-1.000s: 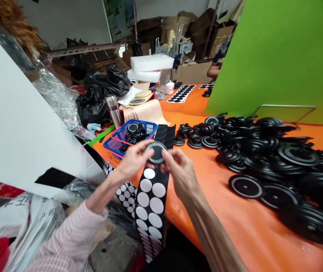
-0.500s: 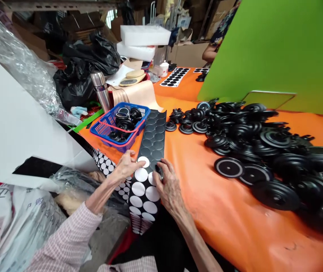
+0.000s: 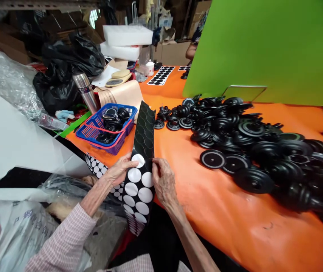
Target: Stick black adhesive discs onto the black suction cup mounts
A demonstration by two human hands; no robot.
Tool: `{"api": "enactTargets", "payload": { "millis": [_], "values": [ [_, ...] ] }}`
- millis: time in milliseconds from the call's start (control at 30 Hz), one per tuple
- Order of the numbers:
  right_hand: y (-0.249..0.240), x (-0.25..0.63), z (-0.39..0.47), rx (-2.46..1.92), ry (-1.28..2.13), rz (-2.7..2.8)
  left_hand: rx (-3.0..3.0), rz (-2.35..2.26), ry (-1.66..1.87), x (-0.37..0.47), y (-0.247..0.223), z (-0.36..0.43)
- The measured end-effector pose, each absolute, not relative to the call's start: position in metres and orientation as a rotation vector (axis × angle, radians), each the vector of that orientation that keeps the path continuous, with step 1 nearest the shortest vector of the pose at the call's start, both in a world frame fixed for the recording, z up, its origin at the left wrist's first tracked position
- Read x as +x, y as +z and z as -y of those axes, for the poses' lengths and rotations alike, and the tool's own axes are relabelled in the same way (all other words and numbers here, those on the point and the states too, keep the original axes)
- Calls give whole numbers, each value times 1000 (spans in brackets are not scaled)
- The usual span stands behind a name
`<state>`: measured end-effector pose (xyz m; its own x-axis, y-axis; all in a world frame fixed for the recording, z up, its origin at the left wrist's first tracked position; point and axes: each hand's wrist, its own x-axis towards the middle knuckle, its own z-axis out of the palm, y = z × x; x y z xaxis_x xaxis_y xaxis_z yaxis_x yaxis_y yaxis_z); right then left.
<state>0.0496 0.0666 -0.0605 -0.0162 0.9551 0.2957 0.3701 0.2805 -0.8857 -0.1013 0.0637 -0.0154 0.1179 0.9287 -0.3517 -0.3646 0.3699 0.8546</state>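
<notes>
A long strip of round black stickers [image 3: 145,130] lies over the table edge, its lower part showing rows of white circles where backing is bare. My left hand [image 3: 118,170] grips the strip's left edge, with the thumb over the topmost white circle [image 3: 137,161]. On the opposite edge, my right hand [image 3: 163,179] has thumb and index finger pinched together at the border between black and white circles. Whether a loose sticker is between those fingertips is too small to tell. Beyond my left hand stands a blue basket [image 3: 83,130] with black round parts in it.
Black disc-shaped parts [image 3: 235,132] are heaped across the orange table [image 3: 184,181] to the right. A green panel [image 3: 263,49] rises behind them. A steel flask [image 3: 85,92] and scale [image 3: 118,80] stand past the basket. Part of another person's arm [image 3: 191,50] shows at the back.
The view has turned slightly right. The strip's far end has tilted up and turned. The dark curved piece under my right fingers is no longer visible, and those fingers are now at the strip's right edge.
</notes>
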Motion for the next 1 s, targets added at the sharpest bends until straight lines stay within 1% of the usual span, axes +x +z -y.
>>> {"api": "enactTargets", "payload": {
  "millis": [267,400,500,600,633,667,700,767,833,900,1000],
  "values": [
    [-53,53,-65,-1212,758,1629,761,-981,1071,-104,-27,-66],
    [-46,62,-69,-1267,945,1527,800,-1067,1077,-103,-23,-67],
    [-42,73,-71,-1384,990,1389,952,-1392,1064,-100,-16,-65],
    [-40,78,-70,-1341,822,1470,1283,-1925,1155,-90,-4,-61],
    [-39,79,-69,-1316,749,1522,1369,-2032,1185,-85,0,-61],
    [-38,79,-69,-1295,681,1575,1416,-2047,1179,-79,5,-61],
    [-36,79,-69,-1275,621,1625,1410,-1965,1134,-73,8,-63],
    [-31,81,-70,-1223,555,1707,1252,-1611,980,-60,14,-69],
    [-24,86,-73,-1119,599,1735,1073,-1303,892,-49,17,-79],
    [-18,96,-80,-1062,765,1620,1019,-1209,916,-40,19,-91],
    [-16,113,-99,-1140,991,1293,1152,-1250,870,-28,24,-112]
  ]
}}
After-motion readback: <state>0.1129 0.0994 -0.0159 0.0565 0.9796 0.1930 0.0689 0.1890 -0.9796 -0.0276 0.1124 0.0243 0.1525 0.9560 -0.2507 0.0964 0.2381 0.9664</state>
